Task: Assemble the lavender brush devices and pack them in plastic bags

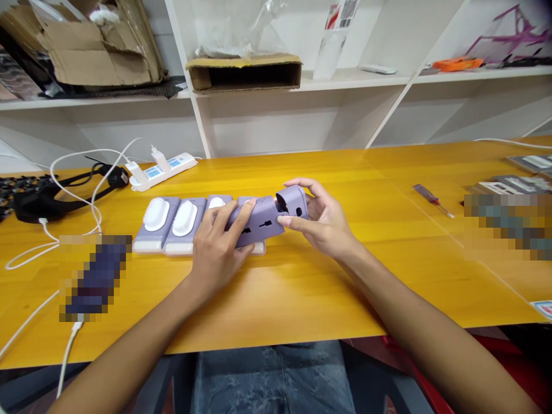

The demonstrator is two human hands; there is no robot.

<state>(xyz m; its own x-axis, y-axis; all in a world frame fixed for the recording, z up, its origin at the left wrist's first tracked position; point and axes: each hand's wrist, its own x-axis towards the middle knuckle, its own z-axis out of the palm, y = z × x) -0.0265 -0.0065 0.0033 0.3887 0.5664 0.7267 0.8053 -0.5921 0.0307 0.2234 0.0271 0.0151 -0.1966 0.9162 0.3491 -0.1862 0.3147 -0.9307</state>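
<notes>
Above the table, a lavender plastic case (263, 221) with dark slots in its side is held tilted between both hands. My left hand (219, 244) wraps over its left end, fingers on top and thumb beneath. My right hand (324, 221) pinches its right end piece (296, 202) between thumb and fingers. A dark gap shows between that end piece and the main body; I cannot tell whether the two are joined. Behind my left hand stands a row of several lavender units (175, 237) with white oval pads (185, 218) on top, partly hidden by the hand and the case.
A white power strip (168, 171) with plugs lies at the back left, near a black headset (47, 198) and looping white cables. A blurred phone-like object (97, 279) is nearer on the left. Rightward lie a screwdriver (431, 198) and grey parts (517, 185). Shelves (267, 123) stand behind.
</notes>
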